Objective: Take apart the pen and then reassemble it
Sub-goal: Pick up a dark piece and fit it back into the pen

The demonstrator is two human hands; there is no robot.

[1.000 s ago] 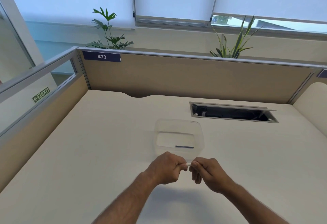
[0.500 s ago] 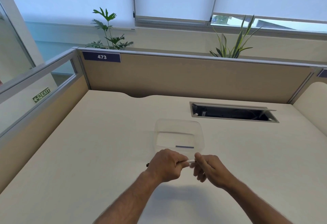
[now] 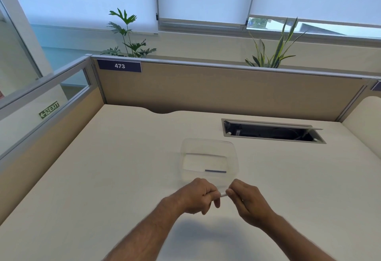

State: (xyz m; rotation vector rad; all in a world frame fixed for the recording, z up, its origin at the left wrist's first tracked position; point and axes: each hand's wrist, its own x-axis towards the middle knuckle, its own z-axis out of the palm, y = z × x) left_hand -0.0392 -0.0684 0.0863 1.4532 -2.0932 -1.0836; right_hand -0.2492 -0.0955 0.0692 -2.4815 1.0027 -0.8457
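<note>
A white pen (image 3: 223, 194) shows only as a short stretch between my two hands, above the desk near its front. My left hand (image 3: 198, 196) is closed around its left part, which is hidden in the fist. The fingertips of my right hand (image 3: 245, 201) pinch its right end. Just behind the hands stands a clear plastic container (image 3: 235, 157). A thin dark blue pen part (image 3: 215, 171) lies flat inside it, near the front right.
An open cable hatch (image 3: 272, 131) is sunk into the cream desk (image 3: 103, 178) at the back right. Beige partition walls (image 3: 226, 93) close the desk at the back and left. Plants stand behind the partition.
Both hands stayed together on the pen and shifted only slightly; a little more of the white pen shows between them now.
</note>
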